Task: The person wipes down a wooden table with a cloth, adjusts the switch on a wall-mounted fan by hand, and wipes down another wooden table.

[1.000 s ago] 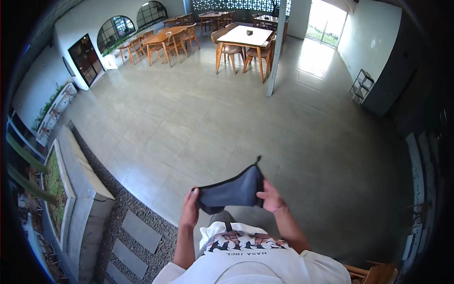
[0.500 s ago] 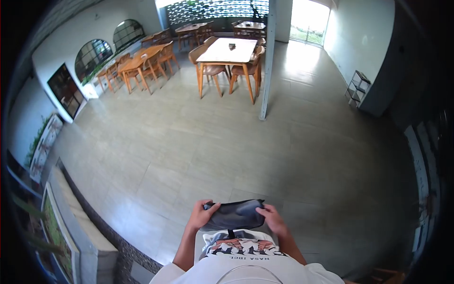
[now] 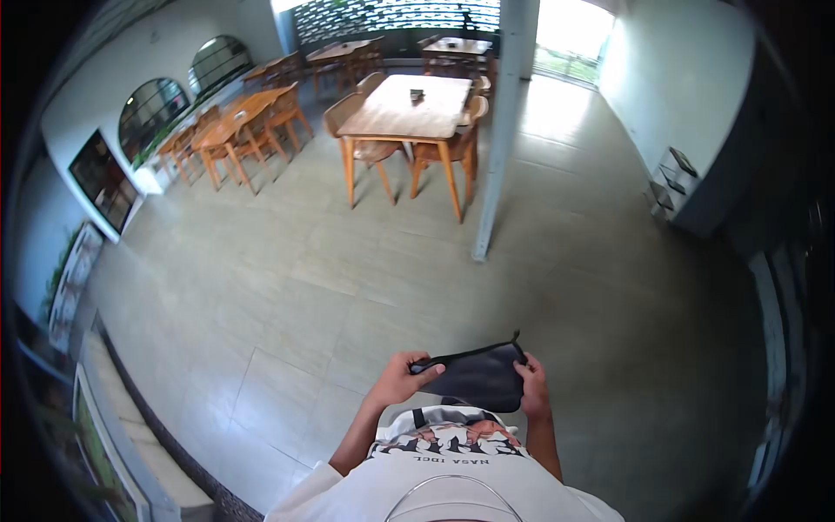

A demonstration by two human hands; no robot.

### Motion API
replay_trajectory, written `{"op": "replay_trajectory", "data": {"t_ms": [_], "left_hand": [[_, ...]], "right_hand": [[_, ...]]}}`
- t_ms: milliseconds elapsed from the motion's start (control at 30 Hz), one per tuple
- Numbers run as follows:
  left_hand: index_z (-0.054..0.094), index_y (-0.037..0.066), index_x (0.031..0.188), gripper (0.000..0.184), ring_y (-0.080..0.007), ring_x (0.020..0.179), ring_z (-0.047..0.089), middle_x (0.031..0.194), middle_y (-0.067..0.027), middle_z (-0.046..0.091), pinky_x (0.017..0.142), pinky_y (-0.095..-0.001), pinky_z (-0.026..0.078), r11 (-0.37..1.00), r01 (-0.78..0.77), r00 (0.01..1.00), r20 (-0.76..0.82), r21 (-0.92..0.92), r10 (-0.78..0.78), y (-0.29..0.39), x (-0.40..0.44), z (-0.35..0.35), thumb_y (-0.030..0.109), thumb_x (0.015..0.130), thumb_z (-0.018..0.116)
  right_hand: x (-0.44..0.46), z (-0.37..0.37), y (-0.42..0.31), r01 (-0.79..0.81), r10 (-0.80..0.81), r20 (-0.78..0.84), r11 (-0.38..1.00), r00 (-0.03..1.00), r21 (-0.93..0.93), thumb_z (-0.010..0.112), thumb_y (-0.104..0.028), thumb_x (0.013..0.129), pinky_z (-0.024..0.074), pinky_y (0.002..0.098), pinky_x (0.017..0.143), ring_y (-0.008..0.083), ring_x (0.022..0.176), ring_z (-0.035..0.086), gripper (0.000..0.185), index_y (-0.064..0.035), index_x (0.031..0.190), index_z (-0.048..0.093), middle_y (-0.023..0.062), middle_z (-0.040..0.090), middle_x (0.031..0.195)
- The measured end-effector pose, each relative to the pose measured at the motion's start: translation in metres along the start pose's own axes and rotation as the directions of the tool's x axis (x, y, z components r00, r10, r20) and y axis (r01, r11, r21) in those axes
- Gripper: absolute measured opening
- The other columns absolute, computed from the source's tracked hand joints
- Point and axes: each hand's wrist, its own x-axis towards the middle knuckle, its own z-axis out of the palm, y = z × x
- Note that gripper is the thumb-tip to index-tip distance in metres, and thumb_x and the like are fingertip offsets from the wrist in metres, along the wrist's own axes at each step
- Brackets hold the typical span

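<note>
A dark grey fabric pouch (image 3: 483,379) with a black edge hangs in front of my white shirt, stretched between both hands. My left hand (image 3: 405,378) is closed on its left end, thumb on the near face. At the right end my right hand (image 3: 532,383) grips the side edge, its thumb pressed on the fabric. A small black tab sticks up from the pouch's upper right corner. The fingers behind the fabric are partly hidden.
Ahead stands a wooden table (image 3: 409,104) with chairs, beside a grey metal post (image 3: 497,165). A longer orange-brown table (image 3: 239,117) is at the left. A small rack (image 3: 671,183) stands by the right wall, a concrete planter (image 3: 143,435) at lower left.
The pouch, bunched lower between my hands half a second ago, is now spread flatter and further right. Both hands have shifted right, and the view has moved closer to the tables.
</note>
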Motion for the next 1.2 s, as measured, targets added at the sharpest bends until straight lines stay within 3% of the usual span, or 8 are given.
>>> {"op": "replay_trajectory", "data": {"t_ms": [233, 300, 433, 633, 700, 867, 967, 1200], "left_hand": [[0.067, 0.005, 0.086, 0.017, -0.0035, 0.074, 0.049, 0.076, 0.0060, 0.057, 0.066, -0.0230, 0.038, 0.884, 0.008, 0.867, -0.437, -0.468, -0.239, -0.009, 0.068, -0.085, 0.019, 0.094, 0.069], [0.064, 0.004, 0.081, 0.025, -0.0033, 0.066, 0.043, 0.069, 0.0084, 0.050, 0.059, -0.0234, 0.034, 0.871, -0.104, 0.787, -0.575, -0.479, -0.222, -0.029, 0.100, -0.104, 0.023, 0.096, 0.068], [0.061, 0.006, 0.078, 0.029, -0.0029, 0.066, 0.041, 0.069, 0.0091, 0.048, 0.058, -0.0232, 0.033, 0.916, -0.028, 0.655, -0.700, -0.399, -0.285, -0.054, 0.194, -0.153, 0.027, 0.098, 0.065], [0.061, 0.004, 0.083, 0.029, -0.0032, 0.068, 0.042, 0.071, 0.0078, 0.048, 0.059, -0.0242, 0.035, 0.950, 0.092, 0.773, -0.580, -0.298, -0.257, -0.040, 0.346, -0.222, 0.028, 0.099, 0.064], [0.061, 0.004, 0.083, 0.029, -0.0033, 0.065, 0.040, 0.069, 0.0076, 0.046, 0.057, -0.0242, 0.034, 0.954, 0.068, 0.925, -0.341, -0.291, -0.170, -0.021, 0.402, -0.237, 0.028, 0.099, 0.063], [0.062, 0.004, 0.088, 0.022, -0.0025, 0.062, 0.039, 0.066, 0.0082, 0.045, 0.054, -0.0232, 0.031, 0.957, 0.101, 0.990, -0.069, -0.271, -0.124, -0.012, 0.525, -0.239, 0.022, 0.099, 0.063], [0.061, 0.002, 0.093, 0.020, -0.0038, 0.069, 0.043, 0.073, 0.0060, 0.051, 0.060, -0.0235, 0.038, 0.941, 0.068, 0.990, -0.095, -0.330, -0.105, -0.033, 0.598, -0.232, 0.021, 0.098, 0.063], [0.062, 0.002, 0.114, 0.019, -0.0063, 0.089, 0.060, 0.100, -0.0004, 0.067, 0.080, -0.0232, 0.049, 0.820, 0.026, 0.983, -0.134, -0.572, -0.125, -0.036, 0.739, -0.246, 0.013, 0.098, 0.063]], "right_hand": [[0.172, 0.146, -0.075, -0.034, 0.062, 0.349, 0.996, 0.935, -0.086, 0.065, -0.010, 0.093, 0.0477, 0.0247, 0.081, 0.0093, 0.088, 0.061, 0.029, 0.0006, 0.120, 0.063, 0.0023, 0.066, 0.099], [0.208, 0.187, -0.083, -0.076, 0.142, 0.543, 0.987, 0.828, -0.142, 0.059, -0.010, 0.097, 0.0493, 0.0246, 0.080, 0.0089, 0.090, 0.063, 0.022, -0.0016, 0.117, 0.061, 0.0019, 0.067, 0.101], [0.298, 0.253, -0.058, -0.131, 0.180, 0.537, 0.983, 0.824, -0.128, 0.060, -0.014, 0.098, 0.0500, 0.0250, 0.080, 0.0097, 0.090, 0.065, 0.019, -0.0038, 0.114, 0.063, 0.0034, 0.068, 0.100], [0.392, 0.264, -0.066, -0.195, 0.175, 0.441, 0.981, 0.880, 0.000, 0.051, -0.022, 0.103, 0.0516, 0.0303, 0.084, 0.0164, 0.089, 0.068, 0.027, 0.0003, 0.107, 0.067, 0.0078, 0.072, 0.099], [0.427, 0.251, -0.075, -0.189, 0.152, 0.422, 0.981, 0.894, 0.047, 0.050, -0.022, 0.104, 0.0512, 0.0321, 0.084, 0.0181, 0.088, 0.068, 0.030, 0.0016, 0.105, 0.068, 0.0098, 0.072, 0.096], [0.509, 0.272, -0.110, -0.135, 0.067, 0.294, 0.967, 0.954, 0.215, 0.047, -0.022, 0.104, 0.0503, 0.0356, 0.092, 0.0209, 0.097, 0.069, 0.030, 0.0002, 0.109, 0.067, 0.0115, 0.072, 0.105], [0.577, 0.284, -0.123, -0.214, 0.061, 0.354, 0.885, 0.933, 0.412, 0.044, -0.018, 0.102, 0.0460, 0.0396, 0.103, 0.0228, 0.117, 0.062, 0.033, -0.0005, 0.127, 0.057, 0.0135, 0.065, 0.126], [0.709, 0.361, -0.207, -0.189, 0.036, 0.511, 0.949, 0.859, 0.252, 0.051, -0.013, 0.096, 0.0488, 0.0376, 0.102, 0.0229, 0.113, 0.065, 0.038, 0.0015, 0.132, 0.054, 0.0132, 0.066, 0.123]]}}
